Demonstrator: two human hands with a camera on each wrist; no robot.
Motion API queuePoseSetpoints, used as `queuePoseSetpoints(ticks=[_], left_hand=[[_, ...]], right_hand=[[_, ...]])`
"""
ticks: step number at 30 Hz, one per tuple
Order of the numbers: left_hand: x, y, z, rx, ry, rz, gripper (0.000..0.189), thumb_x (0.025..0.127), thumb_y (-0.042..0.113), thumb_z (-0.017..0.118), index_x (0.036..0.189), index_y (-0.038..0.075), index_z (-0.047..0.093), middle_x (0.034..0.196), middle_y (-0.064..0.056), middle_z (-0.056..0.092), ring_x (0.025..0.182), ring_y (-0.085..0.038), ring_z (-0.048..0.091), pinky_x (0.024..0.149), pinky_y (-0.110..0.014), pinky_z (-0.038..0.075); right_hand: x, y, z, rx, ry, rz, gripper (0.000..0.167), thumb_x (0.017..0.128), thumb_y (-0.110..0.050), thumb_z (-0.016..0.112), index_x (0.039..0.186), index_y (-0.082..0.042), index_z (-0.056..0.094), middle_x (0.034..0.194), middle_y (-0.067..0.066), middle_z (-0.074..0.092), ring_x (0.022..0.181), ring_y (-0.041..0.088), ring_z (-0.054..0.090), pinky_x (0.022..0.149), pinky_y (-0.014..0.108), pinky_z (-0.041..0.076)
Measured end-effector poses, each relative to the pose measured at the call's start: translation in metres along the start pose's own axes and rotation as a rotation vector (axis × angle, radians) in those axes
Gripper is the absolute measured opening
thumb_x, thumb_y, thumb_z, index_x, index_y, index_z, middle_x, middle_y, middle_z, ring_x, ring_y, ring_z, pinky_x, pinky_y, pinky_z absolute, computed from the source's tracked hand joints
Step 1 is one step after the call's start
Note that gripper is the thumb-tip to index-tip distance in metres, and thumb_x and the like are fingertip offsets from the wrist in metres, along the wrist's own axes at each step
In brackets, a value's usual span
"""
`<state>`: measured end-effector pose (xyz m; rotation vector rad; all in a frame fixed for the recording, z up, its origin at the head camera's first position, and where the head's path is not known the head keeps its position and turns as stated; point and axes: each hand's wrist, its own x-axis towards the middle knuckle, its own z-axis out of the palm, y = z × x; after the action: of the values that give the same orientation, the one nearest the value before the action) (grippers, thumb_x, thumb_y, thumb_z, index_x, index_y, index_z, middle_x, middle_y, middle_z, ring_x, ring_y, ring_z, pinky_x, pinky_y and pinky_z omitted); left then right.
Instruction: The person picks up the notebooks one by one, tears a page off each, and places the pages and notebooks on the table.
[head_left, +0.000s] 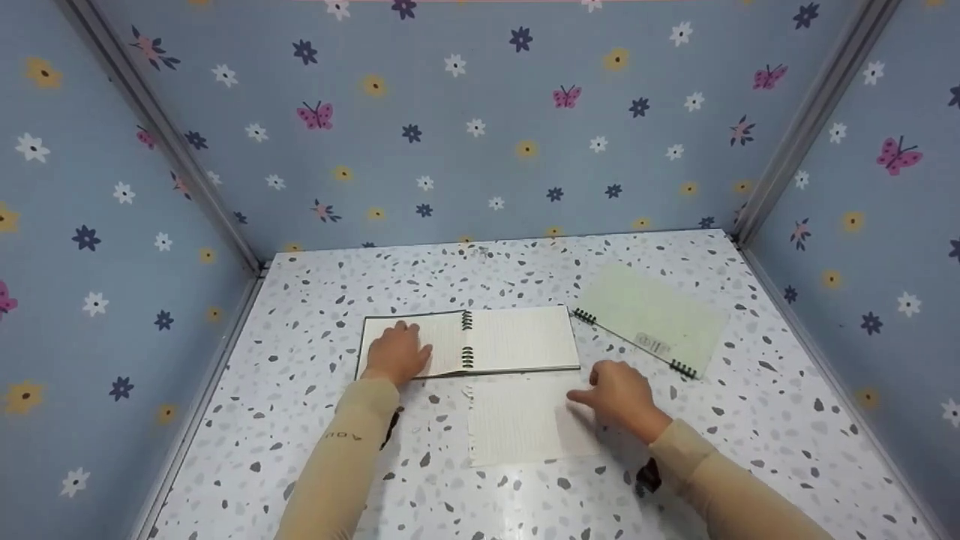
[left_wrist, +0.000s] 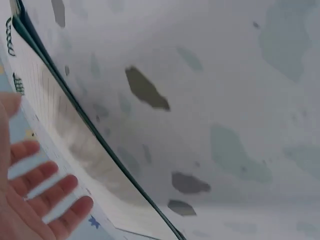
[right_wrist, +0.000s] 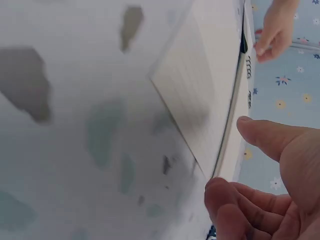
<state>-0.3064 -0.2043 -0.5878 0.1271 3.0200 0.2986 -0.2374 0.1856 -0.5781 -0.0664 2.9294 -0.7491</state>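
Note:
A spiral notebook (head_left: 523, 339) lies open with lined pages on both sides of its dark ring binding (head_left: 467, 352). Over its left page is my left hand (head_left: 396, 354), fingers loosely spread and holding nothing; the left wrist view shows these fingers (left_wrist: 55, 192) apart beside the page. In front of the right page lies a loose lined sheet (head_left: 514, 431) with a ragged left edge. My right hand (head_left: 621, 397) is at that sheet's upper right side, close to the notebook's lower right corner. In the right wrist view its thumb (right_wrist: 270, 137) stands apart from the bent fingers, with nothing between them.
A second spiral notebook (head_left: 656, 311) with a pale green cover lies slanted at the right, close to the open one. Everything rests on a white speckled tabletop (head_left: 420, 495). Blue flower-patterned panels (head_left: 495, 172) rise at the back, left and right.

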Motion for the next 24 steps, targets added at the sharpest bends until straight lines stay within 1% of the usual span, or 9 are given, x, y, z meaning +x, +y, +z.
queuePoseSetpoints(ticks=[3, 5, 8, 10, 12, 15, 19, 21, 24], left_hand=[[-0.002, -0.01, -0.004, 0.008, 0.029, -0.127, 0.061, 0.108, 0.038, 0.063, 0.147, -0.009, 0.058, 0.141, -0.032, 0.063, 0.126, -0.049, 0.067, 0.104, -0.063, 0.059], [-0.005, -0.015, -0.006, 0.0, 0.027, -0.197, 0.064, 0.106, 0.039, 0.066, 0.144, -0.011, 0.058, 0.138, -0.034, 0.063, 0.124, -0.05, 0.067, 0.103, -0.064, 0.059], [-0.009, -0.019, -0.008, -0.01, 0.009, -0.278, 0.071, 0.104, 0.044, 0.068, 0.142, -0.015, 0.057, 0.134, -0.037, 0.063, 0.123, -0.052, 0.067, 0.102, -0.065, 0.059], [-0.01, -0.021, -0.009, -0.018, -0.013, -0.329, 0.077, 0.104, 0.046, 0.069, 0.143, -0.018, 0.053, 0.133, -0.039, 0.062, 0.123, -0.052, 0.066, 0.101, -0.065, 0.06], [-0.012, -0.024, -0.009, -0.022, -0.034, -0.37, 0.082, 0.104, 0.048, 0.068, 0.145, -0.02, 0.049, 0.133, -0.041, 0.06, 0.123, -0.053, 0.065, 0.1, -0.064, 0.06], [-0.013, -0.027, -0.008, -0.034, -0.054, -0.408, 0.087, 0.104, 0.051, 0.067, 0.147, -0.022, 0.045, 0.135, -0.043, 0.059, 0.124, -0.054, 0.064, 0.099, -0.064, 0.061], [-0.016, -0.032, -0.007, -0.061, -0.067, -0.423, 0.087, 0.103, 0.053, 0.065, 0.145, -0.022, 0.049, 0.135, -0.042, 0.061, 0.125, -0.054, 0.064, 0.102, -0.063, 0.059], [-0.016, -0.033, -0.006, -0.07, -0.063, -0.42, 0.082, 0.103, 0.053, 0.066, 0.14, -0.02, 0.057, 0.133, -0.04, 0.065, 0.124, -0.053, 0.066, 0.103, -0.063, 0.058], [-0.017, -0.033, -0.006, -0.079, -0.049, -0.407, 0.076, 0.102, 0.051, 0.067, 0.133, -0.018, 0.064, 0.129, -0.038, 0.068, 0.122, -0.053, 0.067, 0.103, -0.063, 0.057]], right_hand=[[0.013, -0.003, -0.004, -0.01, 0.036, -0.053, 0.053, 0.088, -0.041, 0.09, 0.115, 0.001, 0.075, 0.09, 0.011, 0.079, 0.077, 0.025, 0.071, 0.072, 0.046, 0.06], [0.022, -0.005, -0.005, -0.003, 0.042, -0.092, 0.057, 0.09, -0.038, 0.089, 0.126, 0.003, 0.073, 0.108, 0.017, 0.081, 0.093, 0.033, 0.076, 0.084, 0.052, 0.062], [0.036, -0.009, -0.002, -0.005, 0.046, -0.153, 0.061, 0.091, -0.035, 0.089, 0.135, 0.003, 0.07, 0.135, 0.023, 0.073, 0.118, 0.041, 0.073, 0.102, 0.056, 0.06], [0.045, -0.012, 0.001, -0.017, 0.022, -0.181, 0.064, 0.092, -0.034, 0.088, 0.141, 0.002, 0.067, 0.147, 0.025, 0.067, 0.131, 0.044, 0.067, 0.112, 0.057, 0.056], [0.054, -0.014, 0.003, -0.044, -0.017, -0.213, 0.066, 0.094, -0.033, 0.086, 0.145, 0.001, 0.064, 0.154, 0.026, 0.061, 0.14, 0.046, 0.061, 0.119, 0.059, 0.05], [0.064, -0.016, 0.008, -0.079, -0.085, -0.25, 0.069, 0.096, -0.032, 0.084, 0.152, 0.0, 0.059, 0.163, 0.027, 0.051, 0.149, 0.048, 0.052, 0.126, 0.061, 0.042], [0.071, -0.016, 0.014, -0.096, -0.134, -0.271, 0.07, 0.098, -0.031, 0.082, 0.156, -0.001, 0.056, 0.169, 0.026, 0.044, 0.155, 0.047, 0.044, 0.13, 0.06, 0.036], [0.074, -0.015, 0.016, -0.109, -0.14, -0.291, 0.066, 0.099, -0.03, 0.08, 0.153, 0.0, 0.058, 0.168, 0.027, 0.045, 0.156, 0.047, 0.044, 0.131, 0.06, 0.035], [0.078, -0.015, 0.018, -0.129, -0.148, -0.325, 0.046, 0.101, -0.029, 0.079, 0.134, 0.001, 0.069, 0.164, 0.028, 0.05, 0.155, 0.046, 0.046, 0.131, 0.059, 0.036]])
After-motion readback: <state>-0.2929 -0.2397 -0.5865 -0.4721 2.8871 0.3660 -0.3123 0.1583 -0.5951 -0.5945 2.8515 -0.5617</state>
